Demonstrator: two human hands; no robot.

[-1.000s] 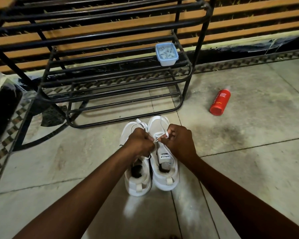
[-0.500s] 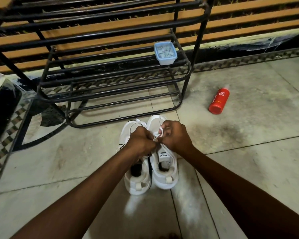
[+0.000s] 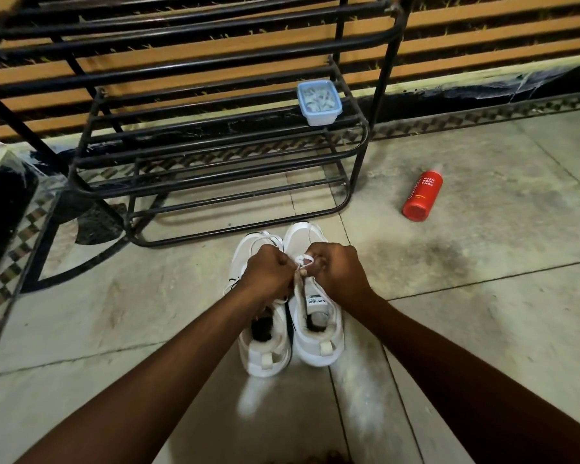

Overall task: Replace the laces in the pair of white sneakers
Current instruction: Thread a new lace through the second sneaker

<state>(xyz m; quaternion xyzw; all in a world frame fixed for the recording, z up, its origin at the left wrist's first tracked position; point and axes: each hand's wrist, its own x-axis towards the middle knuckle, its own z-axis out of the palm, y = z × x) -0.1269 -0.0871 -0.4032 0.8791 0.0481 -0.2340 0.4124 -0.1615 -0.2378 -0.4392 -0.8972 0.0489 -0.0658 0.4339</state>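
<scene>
White sneakers [image 3: 265, 356] stood side by side on the tiled floor [image 3: 482, 329], toes toward a black metal rack [image 3: 215, 169]. The hands met close together over the right-side sneaker [image 3: 318, 346]. Left hand [image 3: 265, 274] and right hand [image 3: 337, 274] each had fingers curled, pinching the white lace [image 3: 304, 261] between them. A small lidded container [image 3: 319, 102] sat on the rack. A red bottle [image 3: 422, 195] lay well off to the right.

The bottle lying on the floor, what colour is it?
Red bottle with white lettering; head view.
</scene>
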